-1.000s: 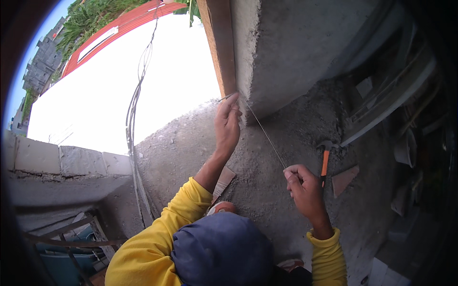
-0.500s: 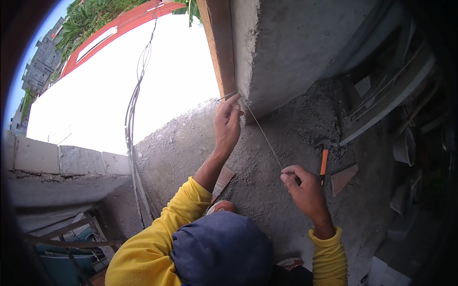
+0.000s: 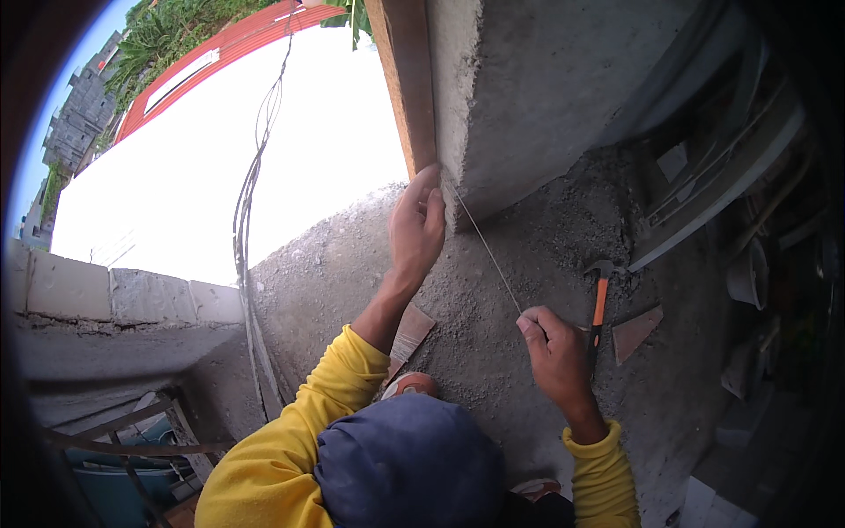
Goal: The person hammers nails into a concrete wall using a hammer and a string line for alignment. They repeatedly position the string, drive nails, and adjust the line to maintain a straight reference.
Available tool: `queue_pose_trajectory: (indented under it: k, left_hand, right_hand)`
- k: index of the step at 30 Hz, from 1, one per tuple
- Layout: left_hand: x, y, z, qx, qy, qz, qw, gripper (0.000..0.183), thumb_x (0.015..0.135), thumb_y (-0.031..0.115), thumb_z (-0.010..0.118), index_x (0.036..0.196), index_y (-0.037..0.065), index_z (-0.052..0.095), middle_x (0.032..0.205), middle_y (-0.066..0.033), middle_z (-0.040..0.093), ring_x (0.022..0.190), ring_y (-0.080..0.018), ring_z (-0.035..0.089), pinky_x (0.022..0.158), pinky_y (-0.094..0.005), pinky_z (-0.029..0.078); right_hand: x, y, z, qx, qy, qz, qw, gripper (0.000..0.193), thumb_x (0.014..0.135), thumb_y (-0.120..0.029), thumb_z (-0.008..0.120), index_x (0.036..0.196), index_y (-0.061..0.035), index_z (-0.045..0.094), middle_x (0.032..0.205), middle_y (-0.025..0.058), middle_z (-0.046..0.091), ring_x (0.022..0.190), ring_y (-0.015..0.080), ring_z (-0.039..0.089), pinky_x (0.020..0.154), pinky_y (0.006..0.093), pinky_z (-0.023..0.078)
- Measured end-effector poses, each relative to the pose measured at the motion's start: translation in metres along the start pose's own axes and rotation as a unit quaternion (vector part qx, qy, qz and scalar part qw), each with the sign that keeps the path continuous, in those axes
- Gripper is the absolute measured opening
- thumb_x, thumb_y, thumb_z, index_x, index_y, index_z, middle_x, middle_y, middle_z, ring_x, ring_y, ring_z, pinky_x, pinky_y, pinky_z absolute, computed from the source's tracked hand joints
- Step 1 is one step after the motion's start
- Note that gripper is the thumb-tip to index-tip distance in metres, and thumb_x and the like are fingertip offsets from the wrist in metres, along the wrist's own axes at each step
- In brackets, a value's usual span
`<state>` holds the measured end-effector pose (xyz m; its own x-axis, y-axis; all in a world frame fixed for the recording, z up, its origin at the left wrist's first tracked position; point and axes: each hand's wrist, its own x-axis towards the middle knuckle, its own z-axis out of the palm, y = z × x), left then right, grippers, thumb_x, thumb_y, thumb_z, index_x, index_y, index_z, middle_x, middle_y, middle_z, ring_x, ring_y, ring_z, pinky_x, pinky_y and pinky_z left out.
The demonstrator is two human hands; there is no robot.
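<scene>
A thin string (image 3: pixel 489 248) runs taut from the foot of a concrete column (image 3: pixel 546 97) down to my right hand (image 3: pixel 561 354), which pinches its end between thumb and fingers. My left hand (image 3: pixel 417 231) reaches up to the lower end of a wooden post (image 3: pixel 403 79) beside the column. Its fingers are bent together against the wood, and what they hold there is hidden. Below my right hand's level, the string does not show.
A claw hammer (image 3: pixel 599 304) with an orange and black handle lies on the rough ground, beside a broken tile piece (image 3: pixel 636 334). Another tile piece (image 3: pixel 412 333) lies by my left forearm. Cables (image 3: pixel 242 220) hang at left near a low block wall (image 3: pixel 150 297).
My left fingers have shifted slightly onto the post and now cover the thin light strand that showed across its foot. My right hand has turned a little, still pinching the string.
</scene>
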<state>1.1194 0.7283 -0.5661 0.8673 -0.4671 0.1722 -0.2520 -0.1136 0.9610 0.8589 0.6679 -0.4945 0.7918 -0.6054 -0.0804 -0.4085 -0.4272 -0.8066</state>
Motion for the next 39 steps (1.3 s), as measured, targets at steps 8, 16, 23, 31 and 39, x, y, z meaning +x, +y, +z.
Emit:
queue_pose_trajectory:
  k: [8, 16, 23, 31, 39]
  left_hand:
    - [0.009, 0.007, -0.008, 0.163, 0.006, 0.100, 0.982, 0.031, 0.101, 0.015, 0.060, 0.131, 0.008, 0.066, 0.102, -0.0261, 0.073, 0.093, -0.0399, 0.074, 0.081, -0.0462, 0.055]
    - [0.007, 0.008, -0.009, 0.153, 0.018, 0.098, 0.983, 0.028, 0.102, 0.013, 0.058, 0.128, 0.007, 0.068, 0.113, -0.0236, 0.074, 0.106, -0.0402, 0.072, 0.091, -0.0458, 0.055]
    - [0.006, 0.012, -0.006, 0.109, 0.009, 0.050, 0.993, 0.030, 0.101, 0.015, 0.058, 0.128, 0.006, 0.067, 0.111, -0.0238, 0.074, 0.105, -0.0397, 0.072, 0.090, -0.0461, 0.055]
    - [0.009, 0.008, -0.005, 0.110, 0.016, 0.061, 0.992, 0.031, 0.101, 0.016, 0.057, 0.128, 0.006, 0.067, 0.114, -0.0243, 0.073, 0.107, -0.0404, 0.072, 0.093, -0.0459, 0.054]
    - [0.007, 0.015, -0.008, 0.127, 0.013, 0.064, 0.990, 0.032, 0.101, 0.014, 0.055, 0.129, 0.004, 0.067, 0.119, -0.0232, 0.073, 0.112, -0.0382, 0.071, 0.096, -0.0446, 0.053]
  right_hand:
    - [0.000, -0.009, 0.005, 0.057, 0.031, -0.048, 0.997, 0.017, 0.104, -0.014, 0.062, 0.102, 0.0023, 0.066, 0.077, 0.0154, 0.063, 0.065, 0.0247, 0.061, 0.064, 0.0370, 0.048]
    - [-0.003, -0.020, 0.003, 0.061, 0.025, -0.064, 0.996, 0.016, 0.103, -0.012, 0.062, 0.104, 0.0039, 0.067, 0.081, 0.0168, 0.066, 0.069, 0.0275, 0.065, 0.065, 0.0370, 0.050]
    - [-0.005, -0.034, 0.007, 0.085, 0.015, -0.079, 0.993, 0.015, 0.101, -0.009, 0.065, 0.104, 0.0047, 0.068, 0.087, 0.0191, 0.070, 0.076, 0.0316, 0.070, 0.069, 0.0373, 0.053]
    - [-0.005, -0.039, 0.012, 0.075, 0.023, -0.120, 0.990, 0.016, 0.101, -0.010, 0.065, 0.106, 0.0050, 0.069, 0.096, 0.0217, 0.073, 0.087, 0.0359, 0.074, 0.075, 0.0399, 0.057]
    - [-0.003, -0.045, 0.000, 0.090, 0.025, -0.076, 0.993, 0.016, 0.102, -0.009, 0.063, 0.107, 0.0050, 0.068, 0.091, 0.0197, 0.071, 0.080, 0.0323, 0.072, 0.071, 0.0381, 0.055]
